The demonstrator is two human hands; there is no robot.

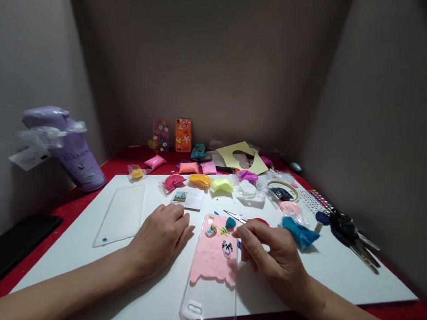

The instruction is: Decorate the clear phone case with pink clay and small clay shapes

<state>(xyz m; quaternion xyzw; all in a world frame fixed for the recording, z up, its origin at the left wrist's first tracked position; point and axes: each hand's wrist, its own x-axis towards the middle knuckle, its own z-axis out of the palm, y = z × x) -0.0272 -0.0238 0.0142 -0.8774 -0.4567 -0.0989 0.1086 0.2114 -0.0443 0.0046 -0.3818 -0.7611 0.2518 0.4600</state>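
A clear phone case (210, 303) lies on the white board, its upper part covered with pink clay (209, 267). Small clay figures sit on the pink: a white one with stripes (211, 230), a yellow-green piece (224, 231), a black-and-white face (227, 248) and a teal lump (230, 223). My left hand (164, 237) rests on the board left of the case, fingers curled in and nothing visible in them. Over the case's right edge is my right hand (265, 254), thumb and forefinger pinched close to the teal lump; whatever they hold, if anything, cannot be made out.
Red-handled scissors (238, 217) lie behind the case. Another clear case (120, 214) is at left, near a printed card (188, 198). Clay packets, including a yellow one (222, 185) and a teal one (299, 233), line the back and right. Keys (354, 238) and a purple tumbler (69, 152) flank the board.
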